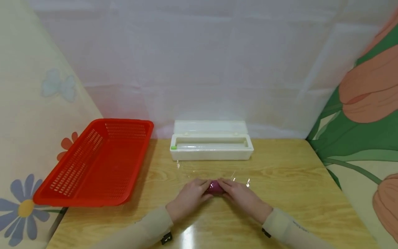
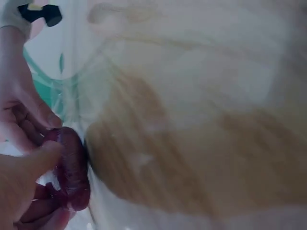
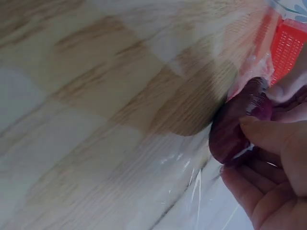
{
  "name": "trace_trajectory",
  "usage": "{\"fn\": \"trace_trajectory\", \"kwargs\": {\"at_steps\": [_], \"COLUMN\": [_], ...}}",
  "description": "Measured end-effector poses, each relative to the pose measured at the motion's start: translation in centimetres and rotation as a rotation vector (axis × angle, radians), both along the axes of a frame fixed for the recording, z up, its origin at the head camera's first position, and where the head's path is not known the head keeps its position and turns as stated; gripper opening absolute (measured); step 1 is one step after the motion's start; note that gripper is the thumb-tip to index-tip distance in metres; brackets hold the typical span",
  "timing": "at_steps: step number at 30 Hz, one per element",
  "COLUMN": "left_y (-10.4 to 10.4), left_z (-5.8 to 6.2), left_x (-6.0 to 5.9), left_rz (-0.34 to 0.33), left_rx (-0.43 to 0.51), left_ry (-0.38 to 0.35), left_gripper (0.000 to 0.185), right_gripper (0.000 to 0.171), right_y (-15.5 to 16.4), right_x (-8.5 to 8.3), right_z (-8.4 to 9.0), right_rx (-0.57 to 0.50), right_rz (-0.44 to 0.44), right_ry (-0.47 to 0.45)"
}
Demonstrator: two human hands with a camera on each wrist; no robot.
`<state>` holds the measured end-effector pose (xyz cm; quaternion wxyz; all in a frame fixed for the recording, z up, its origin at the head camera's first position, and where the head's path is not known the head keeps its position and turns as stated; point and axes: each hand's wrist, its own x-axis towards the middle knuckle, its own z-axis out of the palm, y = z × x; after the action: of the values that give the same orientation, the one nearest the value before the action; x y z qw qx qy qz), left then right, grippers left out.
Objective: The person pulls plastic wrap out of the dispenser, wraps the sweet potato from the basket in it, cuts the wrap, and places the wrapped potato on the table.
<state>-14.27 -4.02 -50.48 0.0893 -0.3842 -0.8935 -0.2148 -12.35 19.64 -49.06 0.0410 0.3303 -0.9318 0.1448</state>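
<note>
I see both hands meeting at the middle of the tabletop [image 1: 280, 173], with a small purple onion [image 1: 215, 187] between them, lying on a clear sheet of plastic wrap [image 1: 240, 180]. My left hand [image 1: 189, 197] has its fingers and thumb curled round one end of the onion, and my right hand [image 1: 237, 197] grasps the other end in the same way; the wrist views show fingertips pressed on the purple skin with film over it.

My worry is the film: it looks thin and clingy, so it could bunch, stick to itself or tear if the 2 hands pull unevenly. The onion is round and could roll out of the fold if either grip slackens.

The tabletop is glossy pale wood with a bright glare near me. A white wrap box [image 1: 211, 145] stands open behind the onion, and a red basket [image 1: 93, 166] sits to the left, overhanging the edge. Draped cloths close off the back and sides, flowered ones on both flanks
</note>
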Motion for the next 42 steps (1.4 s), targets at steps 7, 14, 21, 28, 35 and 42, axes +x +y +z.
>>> {"fn": "trace_trajectory", "kwargs": {"at_steps": [7, 14, 21, 28, 35, 42], "left_y": [-0.6, -1.1, -0.7, -0.5, -1.1, -1.5], "left_z": [-1.0, -0.7, -0.6, -0.9, -0.8, -0.8], "left_x": [0.1, -1.2, -1.9, -2.3, -2.7, -3.5], "left_rz": [0.027, 0.014, 0.002, 0.008, 0.024, 0.034], "left_rx": [0.053, 0.118, 0.027, 0.070, 0.115, 0.216], "left_ry": [-0.112, -0.299, -0.285, -0.313, -0.381, -0.507], "left_gripper": [0.055, 0.056, 0.066, 0.057, 0.058, 0.046], "right_gripper": [0.055, 0.045, 0.051, 0.053, 0.050, 0.054], "right_y": [0.2, 0.3, 1.0, 1.5, 1.9, 2.2], "right_x": [-0.3, -1.0, -1.9, -2.5, -2.7, -3.1], "right_z": [-0.3, -0.5, -0.2, -0.3, -0.9, -1.1], "right_rx": [-0.016, -0.202, -0.214, -0.224, -0.234, -0.278], "right_rz": [-0.013, -0.044, -0.076, -0.079, -0.019, -0.042], "right_ry": [-0.046, -0.183, -0.281, -0.345, -0.276, -0.239]}}
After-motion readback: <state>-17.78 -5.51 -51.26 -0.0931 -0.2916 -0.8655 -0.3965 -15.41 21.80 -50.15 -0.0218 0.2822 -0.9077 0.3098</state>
